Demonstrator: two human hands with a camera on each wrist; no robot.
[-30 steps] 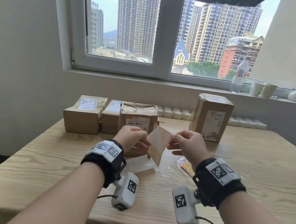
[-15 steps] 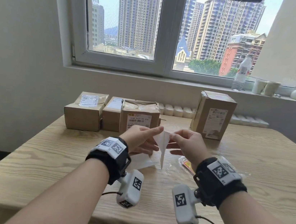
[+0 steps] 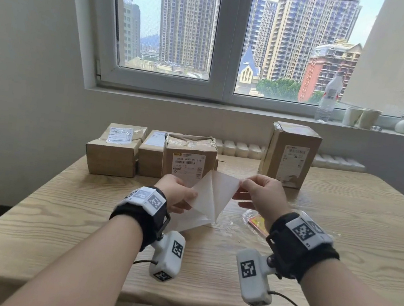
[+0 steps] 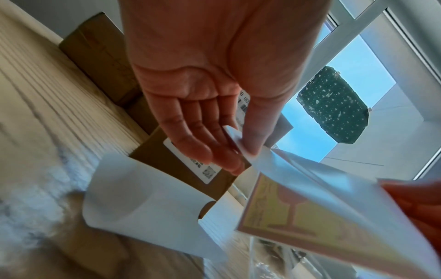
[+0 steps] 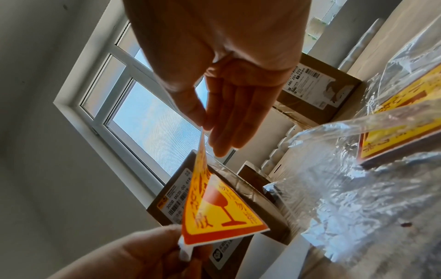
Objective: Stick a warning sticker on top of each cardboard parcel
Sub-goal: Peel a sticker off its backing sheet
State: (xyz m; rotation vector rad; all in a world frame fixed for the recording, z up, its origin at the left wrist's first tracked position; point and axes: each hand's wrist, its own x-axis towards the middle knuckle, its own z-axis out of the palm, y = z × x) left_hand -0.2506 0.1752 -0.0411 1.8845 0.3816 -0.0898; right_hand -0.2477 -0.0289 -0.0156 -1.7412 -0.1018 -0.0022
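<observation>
Above the pale wooden table (image 3: 340,222), the left hand (image 3: 177,193) pinches the white backing sheet (image 3: 202,204) between thumb and fingers (image 4: 214,151), while the right hand (image 3: 264,197) pinches a corner of the orange-and-yellow warning sticker with a wine-glass symbol (image 5: 214,207), which is half peeled and held in the air just near of the middle brown cardboard parcel (image 3: 187,156). Three such parcels stand at far left; a taller brown cardboard parcel (image 3: 290,154) stands far right. More stickers lie in a clear plastic bag (image 5: 358,169) by the right wrist. The risk, as I judge it: the freed sticker (limp and tacky) could curl onto itself or cling to the fingers, or tear if pulled unevenly.
</observation>
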